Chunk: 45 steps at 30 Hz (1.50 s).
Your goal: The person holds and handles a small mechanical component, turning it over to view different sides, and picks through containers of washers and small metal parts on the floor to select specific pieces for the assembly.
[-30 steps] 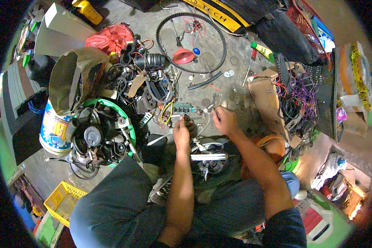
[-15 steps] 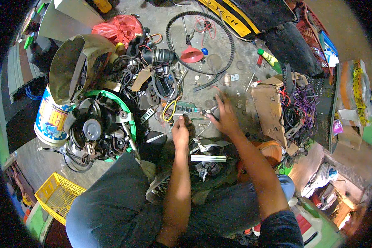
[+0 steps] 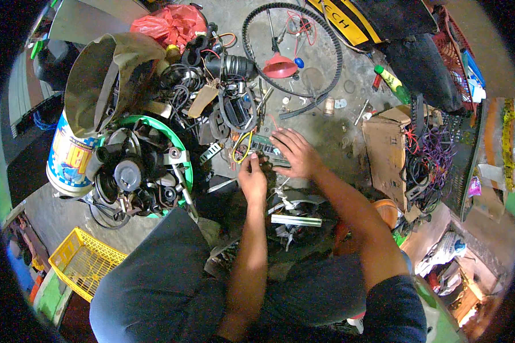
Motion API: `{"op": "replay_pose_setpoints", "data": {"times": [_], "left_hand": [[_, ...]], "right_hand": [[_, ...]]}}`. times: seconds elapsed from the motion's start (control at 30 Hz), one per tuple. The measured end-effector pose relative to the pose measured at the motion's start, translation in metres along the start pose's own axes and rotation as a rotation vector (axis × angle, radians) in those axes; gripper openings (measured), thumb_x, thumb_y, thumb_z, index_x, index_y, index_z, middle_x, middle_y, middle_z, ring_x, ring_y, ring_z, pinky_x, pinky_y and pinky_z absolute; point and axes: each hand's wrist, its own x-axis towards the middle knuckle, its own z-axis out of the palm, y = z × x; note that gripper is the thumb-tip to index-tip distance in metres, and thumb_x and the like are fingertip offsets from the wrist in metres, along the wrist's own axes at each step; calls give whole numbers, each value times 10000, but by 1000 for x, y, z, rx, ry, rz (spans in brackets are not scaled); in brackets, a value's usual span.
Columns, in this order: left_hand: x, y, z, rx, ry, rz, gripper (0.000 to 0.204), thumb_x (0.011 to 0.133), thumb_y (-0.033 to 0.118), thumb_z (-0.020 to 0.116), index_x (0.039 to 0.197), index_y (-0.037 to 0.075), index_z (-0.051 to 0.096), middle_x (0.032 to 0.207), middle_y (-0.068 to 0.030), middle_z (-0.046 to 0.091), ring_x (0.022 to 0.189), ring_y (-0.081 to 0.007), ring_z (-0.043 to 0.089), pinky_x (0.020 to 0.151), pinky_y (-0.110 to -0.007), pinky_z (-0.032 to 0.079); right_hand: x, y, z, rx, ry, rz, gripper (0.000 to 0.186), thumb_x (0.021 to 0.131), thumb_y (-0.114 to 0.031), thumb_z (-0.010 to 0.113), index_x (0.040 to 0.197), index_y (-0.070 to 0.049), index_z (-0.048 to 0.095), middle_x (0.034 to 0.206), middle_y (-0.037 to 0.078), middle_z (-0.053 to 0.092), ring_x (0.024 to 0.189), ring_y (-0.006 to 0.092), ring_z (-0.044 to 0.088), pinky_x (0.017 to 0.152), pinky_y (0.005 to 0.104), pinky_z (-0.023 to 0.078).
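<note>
My left hand (image 3: 252, 180) is closed beside a narrow green circuit board (image 3: 262, 146), its thumb raised near the lower edge; what the curled fingers grip is hidden. Over the board's right part spreads my right hand (image 3: 297, 154), fingers apart and partly covering it. A yellow wire loop (image 3: 242, 143) lies just left of the board. Below my hands sit white cables and a pale bar (image 3: 296, 220) among dark parts. A small metal cylinder (image 3: 329, 107) stands behind my right hand.
Left: green basin (image 3: 180, 140) of metal parts, white bucket (image 3: 68, 163), yellow crate (image 3: 83, 266), tangled parts. Behind: black belt loop (image 3: 332, 80), red funnel (image 3: 279, 66), red plastic bag (image 3: 166, 26). Right: cardboard box (image 3: 383, 160) with wire bundles (image 3: 432, 160).
My right hand has let go of the small cylinder, now farther back, and has opened and moved left over the board. My left hand stays closed near it. The view has shifted slightly.
</note>
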Motion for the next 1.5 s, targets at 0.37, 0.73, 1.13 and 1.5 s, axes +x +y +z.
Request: {"op": "replay_pose_setpoints", "data": {"times": [0.37, 0.73, 1.13, 1.5], "left_hand": [[13, -23, -7, -196, -87, -79, 325, 1037, 249, 493, 1034, -49, 624, 862, -115, 691, 748, -154, 618, 665, -299, 513], [16, -24, -5, -92, -68, -9, 304, 1030, 247, 512, 1037, -39, 615, 861, -107, 684, 727, -155, 625, 625, -301, 532], [14, -21, -3, -225, -91, -81, 262, 1036, 203, 495, 1025, -41, 591, 866, -101, 661, 721, -168, 639, 614, -305, 543], [4, -4, -4, -104, -61, -47, 263, 1032, 207, 504, 990, -31, 608, 856, -96, 668, 743, -155, 635, 627, -321, 540]], "right_hand": [[-9, -2, 5, 23, 144, 122, 634, 776, -427, 732, 1260, -48, 574, 1219, 148, 569, 1164, 349, 520, 1001, 481, 410], [-14, -1, 13, -38, 194, 59, 385, 773, -319, 751, 1019, -54, 621, 1047, 116, 586, 1016, 311, 546, 877, 431, 450], [-14, 6, 17, -152, 240, 70, 286, 753, -273, 736, 905, -60, 622, 915, 99, 577, 906, 281, 573, 808, 409, 480], [-7, 16, 17, -338, 217, -59, 236, 804, -338, 699, 823, -122, 605, 844, 30, 588, 829, 207, 611, 715, 344, 508]]}}
